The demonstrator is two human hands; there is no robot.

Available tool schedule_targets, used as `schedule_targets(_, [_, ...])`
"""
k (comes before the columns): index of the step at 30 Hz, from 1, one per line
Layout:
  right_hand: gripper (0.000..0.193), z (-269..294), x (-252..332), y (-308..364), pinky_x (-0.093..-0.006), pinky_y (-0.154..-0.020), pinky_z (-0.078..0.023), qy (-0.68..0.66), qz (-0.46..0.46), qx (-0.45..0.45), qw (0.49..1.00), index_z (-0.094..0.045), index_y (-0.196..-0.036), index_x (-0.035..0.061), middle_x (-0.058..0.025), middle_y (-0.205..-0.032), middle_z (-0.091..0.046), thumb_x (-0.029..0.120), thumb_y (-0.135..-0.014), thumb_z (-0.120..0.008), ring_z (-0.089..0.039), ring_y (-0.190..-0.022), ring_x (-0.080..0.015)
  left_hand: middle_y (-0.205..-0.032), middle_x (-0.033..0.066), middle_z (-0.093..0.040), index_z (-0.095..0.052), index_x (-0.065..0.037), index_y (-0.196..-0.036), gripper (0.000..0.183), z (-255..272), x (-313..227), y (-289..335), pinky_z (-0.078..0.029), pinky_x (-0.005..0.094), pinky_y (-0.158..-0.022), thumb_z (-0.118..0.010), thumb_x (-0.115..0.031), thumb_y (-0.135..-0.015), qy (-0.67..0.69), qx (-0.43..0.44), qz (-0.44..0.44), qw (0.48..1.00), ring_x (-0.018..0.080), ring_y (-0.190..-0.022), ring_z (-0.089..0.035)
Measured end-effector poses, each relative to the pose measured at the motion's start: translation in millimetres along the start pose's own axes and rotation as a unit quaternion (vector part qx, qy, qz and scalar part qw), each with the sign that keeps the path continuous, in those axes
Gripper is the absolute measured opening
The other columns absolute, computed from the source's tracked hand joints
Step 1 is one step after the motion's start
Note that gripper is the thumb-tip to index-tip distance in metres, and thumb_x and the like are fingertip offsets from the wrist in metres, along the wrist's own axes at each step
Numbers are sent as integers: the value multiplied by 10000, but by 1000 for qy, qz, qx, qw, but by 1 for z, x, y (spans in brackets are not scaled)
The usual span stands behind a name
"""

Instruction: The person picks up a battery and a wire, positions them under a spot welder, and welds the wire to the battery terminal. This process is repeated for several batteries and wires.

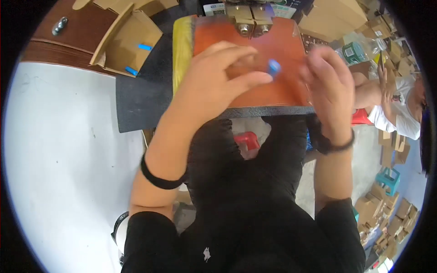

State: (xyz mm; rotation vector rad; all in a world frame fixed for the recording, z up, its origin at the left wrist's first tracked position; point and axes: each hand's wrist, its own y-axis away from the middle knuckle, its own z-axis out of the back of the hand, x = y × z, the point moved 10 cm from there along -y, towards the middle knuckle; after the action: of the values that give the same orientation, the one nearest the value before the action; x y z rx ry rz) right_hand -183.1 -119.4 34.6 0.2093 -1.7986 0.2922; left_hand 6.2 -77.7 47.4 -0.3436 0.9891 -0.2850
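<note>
Over an orange-red board (pixel 255 93), my left hand (pixel 211 79) is held with thumb and index finger spread apart. A small blue piece (pixel 274 67), smeared by motion, shows right by the left thumb tip; whether they touch cannot be made out. My right hand (pixel 334 84) is raised at the board's right edge, its fingers bent and blurred. Nothing shows clearly in its grasp. Two metal blocks with bolts (pixel 252 25) stand at the far edge of the board, beyond both hands.
Left of the board, an open cardboard tray (pixel 125 38) carries blue pieces (pixel 144 47). Yellow material (pixel 183 54) lines the board's left side. A clear plastic bottle (pixel 357 51) lies at the back right. Another person (pixel 400 100) sits at the right, near stacked cartons (pixel 391 218).
</note>
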Motion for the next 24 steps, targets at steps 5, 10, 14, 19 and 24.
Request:
schedule_targets(5, [98,95,34,81,-248,-689,-460,111,13,-78,991,-577,-949,13,-48,-824,-598,104,-971,-548,-560,-727,-114,-990,182,-701,-700,-66,-1064,268,120,88,-24,-523,443,-818,-585,-271,-935,-360,-57,109,925,368,-950,-669])
schedule_targets(10, [69,176,-31,131,-243,-684,-454,285,-100,-135,944,-590,-919,31,-17,-802,-596,91,-946,-569,-552,-730,-103,-1098,191,-679,-665,-99,-1103,248,134,227,-21,-509,491,-896,-490,-137,-931,-571,152,173,788,368,-1079,-636])
schedule_targets(14, [184,213,-63,144,-265,-697,-483,524,-154,-136,827,-621,-1063,4,-65,-886,-664,108,-913,-638,-621,-800,-138,-1061,217,-675,-637,-84,-1116,229,140,229,-30,-513,495,-860,-548,-120,-909,-562,139,173,797,399,-1032,-638])
schedule_targets(19, [248,148,-35,85,-360,-803,-497,514,-19,-140,846,-638,-1115,28,-146,-1020,-668,151,-900,-660,-646,-928,-266,-993,200,-685,-590,-20,-1080,194,134,129,-26,-528,423,-802,-618,-72,-895,-465,23,150,872,333,-939,-683])
schedule_targets(24, [225,140,-72,23,-448,-846,-486,632,42,-99,767,-646,-1074,21,-203,-1026,-640,169,-906,-639,-614,-967,-400,-941,47,-682,-669,-24,-1020,147,77,39,12,-481,271,-796,-703,-75,-886,-125,-38,120,984,116,-878,-616])
